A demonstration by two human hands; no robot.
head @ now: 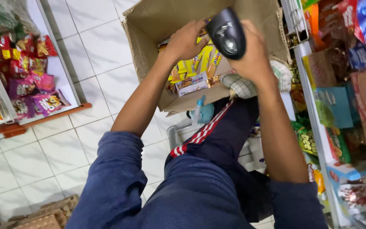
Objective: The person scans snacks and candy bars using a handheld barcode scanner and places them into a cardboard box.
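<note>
My right hand [255, 55] grips a black handheld scanner [227, 33] and holds it over an open cardboard box [149, 25]. My left hand [187, 40] reaches down into the box and rests on yellow snack packets [200, 63] stacked inside. A white-and-red wafer pack [191, 83] lies at the near side of the box. The box rests on my raised knee in dark trousers with red and white stripes [210, 127]. A checked cloth [242, 86] hangs by my right wrist.
Shelves on the right [339, 106] hold several coloured snack boxes and packets. On the left, a low shelf [30, 89] carries red and purple snack bags. White floor tiles [34, 161] lie below, with flattened cardboard [43, 216] at the bottom left.
</note>
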